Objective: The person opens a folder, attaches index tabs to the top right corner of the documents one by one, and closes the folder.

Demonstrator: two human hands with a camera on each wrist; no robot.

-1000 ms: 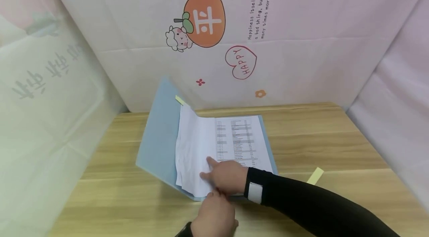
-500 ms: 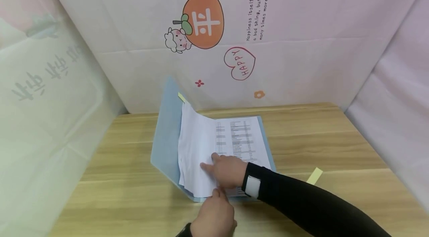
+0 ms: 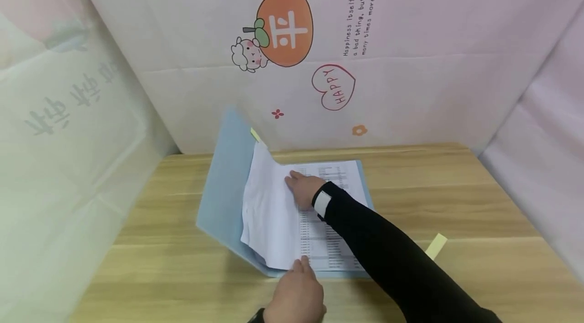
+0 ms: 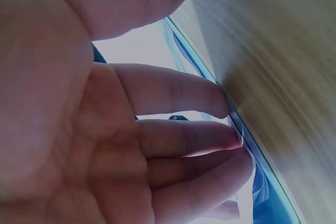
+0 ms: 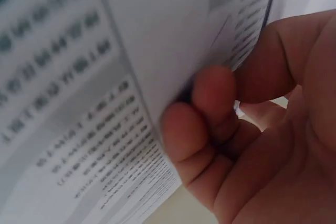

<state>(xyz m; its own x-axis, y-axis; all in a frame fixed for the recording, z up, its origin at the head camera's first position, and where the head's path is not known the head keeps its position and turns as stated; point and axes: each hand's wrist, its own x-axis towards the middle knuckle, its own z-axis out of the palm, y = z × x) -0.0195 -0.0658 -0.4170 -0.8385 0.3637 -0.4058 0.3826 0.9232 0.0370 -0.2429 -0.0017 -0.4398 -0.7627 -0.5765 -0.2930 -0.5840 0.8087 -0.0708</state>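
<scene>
I have the blue folder (image 3: 223,196) lying open on the wooden surface (image 3: 456,196), its left cover tilted up toward the backdrop, with the stack of printed sheets (image 3: 335,181) resting on the right half. My right hand (image 3: 303,187) is up near the top of the pages, its fingers curled around the edge of the lifted white sheets (image 3: 269,221) — in the right wrist view the fingertips (image 5: 181,129) hook under a page edge with printed lines showing beneath. My left hand (image 3: 294,297) sits at the near edge of the folder, fingers straight and held close together, tips touching the bottom of the paper (image 4: 236,135); the left wrist view is blurred, so I cannot say for sure how firmly it presses.

As I judge it, the leafing is partway along: several sheets are turned up to the left, the rest lie flat and unturned — how many remain I cannot count. A yellow sticky tab (image 3: 255,135) pokes out at the folder's top, and a second yellow slip (image 3: 435,246) lies loose on the surface to the right, well apart from the folder and touched by neither hand.
</scene>
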